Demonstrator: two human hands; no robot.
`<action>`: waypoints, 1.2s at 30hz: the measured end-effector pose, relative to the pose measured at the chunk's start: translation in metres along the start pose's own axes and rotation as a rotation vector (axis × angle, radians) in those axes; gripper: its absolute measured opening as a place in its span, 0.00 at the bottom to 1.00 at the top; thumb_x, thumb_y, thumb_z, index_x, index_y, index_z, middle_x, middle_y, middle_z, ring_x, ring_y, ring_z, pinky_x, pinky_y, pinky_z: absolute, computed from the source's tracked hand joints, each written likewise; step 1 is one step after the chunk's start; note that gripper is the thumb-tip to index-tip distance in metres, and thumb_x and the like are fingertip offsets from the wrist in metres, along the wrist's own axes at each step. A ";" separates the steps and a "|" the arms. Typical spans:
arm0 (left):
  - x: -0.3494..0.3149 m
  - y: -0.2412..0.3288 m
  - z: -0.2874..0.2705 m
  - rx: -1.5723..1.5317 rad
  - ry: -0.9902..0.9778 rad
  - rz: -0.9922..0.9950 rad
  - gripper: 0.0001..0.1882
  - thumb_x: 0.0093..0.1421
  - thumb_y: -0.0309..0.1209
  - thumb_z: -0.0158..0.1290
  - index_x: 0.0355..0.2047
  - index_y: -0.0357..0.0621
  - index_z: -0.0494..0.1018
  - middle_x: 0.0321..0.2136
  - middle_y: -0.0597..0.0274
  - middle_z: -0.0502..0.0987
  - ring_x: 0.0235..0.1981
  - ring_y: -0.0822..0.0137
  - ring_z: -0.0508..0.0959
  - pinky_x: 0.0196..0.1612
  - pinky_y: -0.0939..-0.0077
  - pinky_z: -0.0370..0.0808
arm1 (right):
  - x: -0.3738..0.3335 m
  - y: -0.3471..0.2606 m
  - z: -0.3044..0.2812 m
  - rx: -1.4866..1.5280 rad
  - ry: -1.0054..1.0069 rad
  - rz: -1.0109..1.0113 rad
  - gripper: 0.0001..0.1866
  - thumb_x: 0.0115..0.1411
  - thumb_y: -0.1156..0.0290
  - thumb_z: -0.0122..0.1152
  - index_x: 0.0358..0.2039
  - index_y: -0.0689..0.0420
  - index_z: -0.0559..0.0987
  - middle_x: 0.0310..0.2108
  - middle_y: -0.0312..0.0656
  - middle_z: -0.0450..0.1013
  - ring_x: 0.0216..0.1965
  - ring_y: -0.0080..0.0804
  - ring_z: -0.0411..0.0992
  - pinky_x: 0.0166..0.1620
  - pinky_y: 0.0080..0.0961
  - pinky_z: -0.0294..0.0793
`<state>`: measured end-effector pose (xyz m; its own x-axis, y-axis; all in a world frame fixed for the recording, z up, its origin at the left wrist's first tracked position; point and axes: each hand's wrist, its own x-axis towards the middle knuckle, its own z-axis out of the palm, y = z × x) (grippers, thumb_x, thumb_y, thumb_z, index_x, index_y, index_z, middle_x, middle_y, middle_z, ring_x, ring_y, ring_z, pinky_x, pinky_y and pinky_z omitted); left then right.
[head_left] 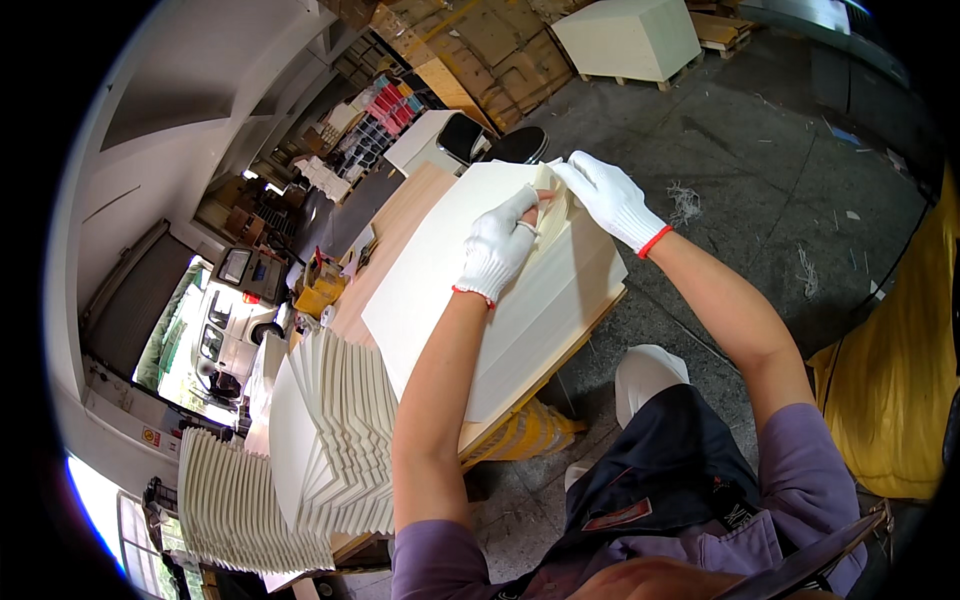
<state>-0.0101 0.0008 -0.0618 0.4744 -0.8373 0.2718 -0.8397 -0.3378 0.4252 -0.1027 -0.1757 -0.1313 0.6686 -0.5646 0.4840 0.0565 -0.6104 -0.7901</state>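
A tall stack of large cream-white paper sheets (430, 270) lies on the table in front of me. My left hand (500, 243), in a white knit glove with bare fingertips showing, rests over the stack near its far right corner, its fingers curled at the edge of the upper sheets. Across from it, my right hand (603, 197), gloved in white with a red cuff, grips the far corner of the same sheets. Between the two hands the upper sheets bend and fan apart slightly. The right fingertips are partly hidden by the paper.
Fanned stacks of cream sheets (335, 430) sit at the left on the wooden tabletop (405, 205). Beyond are a yellow container (320, 288), a black round stool (520, 145) and a pallet of white sheets (630, 40). Yellow sheeting (890, 370) hangs at my right; scraps (685, 203) litter the floor.
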 end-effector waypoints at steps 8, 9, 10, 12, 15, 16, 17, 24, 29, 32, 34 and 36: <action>0.000 0.000 -0.001 -0.002 -0.030 -0.008 0.22 0.62 0.37 0.66 0.57 0.56 0.80 0.42 0.56 0.85 0.43 0.65 0.82 0.51 0.70 0.76 | 0.000 0.002 0.005 -0.010 0.017 0.012 0.27 0.75 0.44 0.44 0.51 0.55 0.77 0.46 0.53 0.80 0.48 0.56 0.78 0.49 0.47 0.75; 0.000 0.000 0.000 0.000 -0.031 -0.010 0.22 0.62 0.37 0.66 0.57 0.56 0.80 0.42 0.57 0.85 0.43 0.66 0.82 0.51 0.71 0.76 | 0.001 0.004 0.005 -0.012 0.019 0.012 0.27 0.75 0.44 0.44 0.51 0.55 0.77 0.46 0.53 0.80 0.48 0.56 0.78 0.49 0.47 0.75; 0.000 0.002 0.000 0.001 -0.033 -0.012 0.21 0.63 0.37 0.66 0.57 0.56 0.80 0.42 0.57 0.85 0.43 0.67 0.82 0.51 0.71 0.76 | 0.002 0.006 0.005 -0.014 0.021 0.011 0.27 0.75 0.44 0.44 0.52 0.54 0.77 0.46 0.53 0.81 0.48 0.56 0.78 0.49 0.48 0.75; 0.000 0.005 -0.001 0.001 -0.039 -0.020 0.21 0.63 0.37 0.65 0.57 0.57 0.80 0.43 0.56 0.85 0.44 0.66 0.82 0.51 0.70 0.76 | 0.002 0.007 0.004 -0.019 0.027 0.010 0.27 0.75 0.43 0.44 0.51 0.54 0.77 0.46 0.53 0.81 0.48 0.56 0.78 0.49 0.48 0.75; -0.003 0.009 -0.002 0.043 -0.039 0.013 0.23 0.61 0.34 0.63 0.58 0.58 0.79 0.44 0.52 0.85 0.46 0.59 0.84 0.52 0.67 0.77 | 0.001 0.004 0.001 -0.042 0.023 0.023 0.28 0.74 0.41 0.42 0.50 0.54 0.77 0.45 0.53 0.80 0.48 0.55 0.78 0.49 0.47 0.75; -0.006 0.010 -0.002 0.087 -0.029 0.056 0.24 0.61 0.33 0.62 0.58 0.58 0.79 0.44 0.51 0.85 0.46 0.56 0.84 0.52 0.66 0.78 | 0.001 0.001 -0.001 -0.054 0.017 0.022 0.29 0.74 0.41 0.41 0.50 0.54 0.78 0.44 0.53 0.80 0.48 0.54 0.78 0.48 0.46 0.75; -0.008 0.010 -0.001 0.130 -0.019 0.099 0.25 0.60 0.32 0.61 0.59 0.59 0.78 0.45 0.50 0.85 0.47 0.53 0.84 0.53 0.64 0.78 | -0.001 0.001 -0.007 -0.072 0.007 0.010 0.29 0.74 0.40 0.41 0.49 0.54 0.78 0.43 0.53 0.80 0.47 0.53 0.79 0.48 0.46 0.75; -0.010 -0.004 0.009 0.169 0.118 0.161 0.25 0.58 0.31 0.59 0.58 0.62 0.77 0.41 0.50 0.85 0.45 0.47 0.85 0.50 0.59 0.80 | -0.007 -0.002 -0.031 -0.430 -0.255 0.054 0.30 0.68 0.36 0.49 0.38 0.52 0.80 0.36 0.46 0.81 0.39 0.48 0.79 0.41 0.43 0.74; 0.009 0.001 0.006 0.314 0.060 0.025 0.22 0.60 0.38 0.59 0.56 0.62 0.78 0.42 0.52 0.85 0.45 0.48 0.85 0.49 0.57 0.80 | -0.002 0.003 -0.033 -0.621 -0.103 -0.367 0.24 0.69 0.43 0.52 0.37 0.52 0.80 0.31 0.45 0.78 0.36 0.47 0.79 0.39 0.44 0.76; 0.025 -0.015 0.009 0.358 0.048 0.010 0.21 0.62 0.41 0.58 0.57 0.62 0.78 0.45 0.52 0.85 0.47 0.48 0.84 0.51 0.57 0.79 | 0.007 0.000 -0.033 -0.596 -0.044 -0.535 0.22 0.71 0.46 0.51 0.37 0.52 0.80 0.31 0.45 0.78 0.36 0.46 0.79 0.38 0.43 0.77; 0.023 -0.007 0.007 0.314 0.020 0.003 0.22 0.63 0.40 0.58 0.58 0.62 0.77 0.47 0.51 0.85 0.49 0.48 0.83 0.52 0.58 0.78 | 0.010 -0.002 -0.030 -0.454 -0.038 -0.522 0.22 0.72 0.47 0.51 0.37 0.53 0.80 0.31 0.44 0.78 0.36 0.46 0.79 0.38 0.41 0.77; 0.016 -0.008 0.005 0.224 0.003 0.005 0.21 0.65 0.39 0.58 0.59 0.61 0.77 0.47 0.50 0.84 0.51 0.51 0.83 0.53 0.60 0.77 | 0.009 -0.006 -0.023 -0.152 -0.133 -0.228 0.26 0.72 0.44 0.46 0.43 0.54 0.81 0.37 0.51 0.79 0.42 0.55 0.77 0.46 0.45 0.75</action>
<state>0.0026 -0.0123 -0.0649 0.4702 -0.8382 0.2761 -0.8798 -0.4206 0.2213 -0.1137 -0.1898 -0.1137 0.7429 -0.3323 0.5811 0.1109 -0.7950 -0.5964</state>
